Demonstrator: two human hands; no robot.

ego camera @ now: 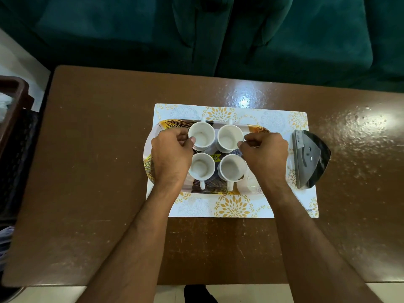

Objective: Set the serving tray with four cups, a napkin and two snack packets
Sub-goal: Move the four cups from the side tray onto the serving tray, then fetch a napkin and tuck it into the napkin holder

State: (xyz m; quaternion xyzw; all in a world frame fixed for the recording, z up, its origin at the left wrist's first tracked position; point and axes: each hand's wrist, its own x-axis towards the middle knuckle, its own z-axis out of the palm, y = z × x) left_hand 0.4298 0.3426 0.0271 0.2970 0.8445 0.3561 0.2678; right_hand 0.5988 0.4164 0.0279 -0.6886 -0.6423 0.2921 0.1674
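The left hand [172, 153] pinches the near rim of the far-left cup [201, 136]; the right hand [265, 152] pinches the near rim of the far-right cup [230, 138]. Both grips are narrow, thumb against forefinger. These cups stand upright by the serving tray's [148, 154] far edge, handles pointing away. The two near cups [202, 166] [232, 168] sit just behind, handles toward the near edge.

Procedure, as judged: nudge each far cup square, keep small gaps, release straight upward. The grey packet [306, 159] lies off the tray, at the placemat's [231, 206] right edge. No napkin is identifiable.
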